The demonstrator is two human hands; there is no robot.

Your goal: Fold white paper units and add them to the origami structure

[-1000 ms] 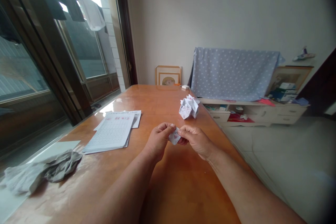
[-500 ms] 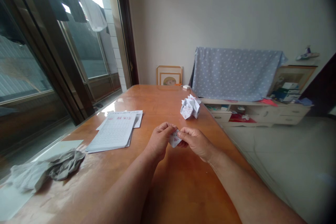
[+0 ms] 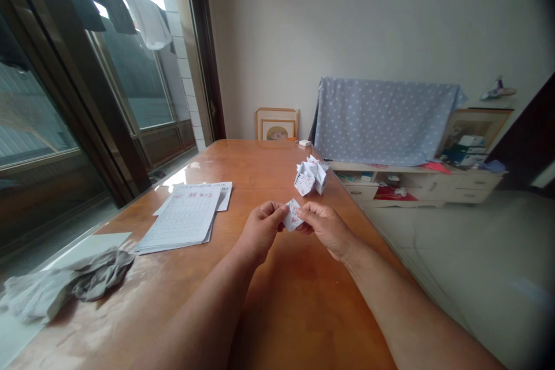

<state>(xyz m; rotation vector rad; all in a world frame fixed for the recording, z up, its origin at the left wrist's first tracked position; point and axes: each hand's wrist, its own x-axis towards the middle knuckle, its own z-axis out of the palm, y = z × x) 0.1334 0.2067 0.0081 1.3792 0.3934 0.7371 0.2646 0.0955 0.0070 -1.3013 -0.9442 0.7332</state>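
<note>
Over the middle of a wooden table (image 3: pixel 277 306), my left hand (image 3: pixel 259 233) and my right hand (image 3: pixel 328 228) both pinch a small folded piece of white paper with red print (image 3: pixel 293 215). The fingers of both hands are closed on it, one hand on each side. Farther back on the table lies a small heap of similar folded paper pieces (image 3: pixel 309 176).
A stack of printed gridded sheets (image 3: pixel 187 216) lies to the left of my hands. A crumpled grey cloth (image 3: pixel 65 283) sits at the near left edge. A small white box (image 3: pixel 304 143) is at the table's far end. Windows run along the left; a cloth-draped cabinet (image 3: pixel 385 121) stands right.
The folded paper has turned up a little between my fingers and shows more of its face. Both hands stay in about the same place.
</note>
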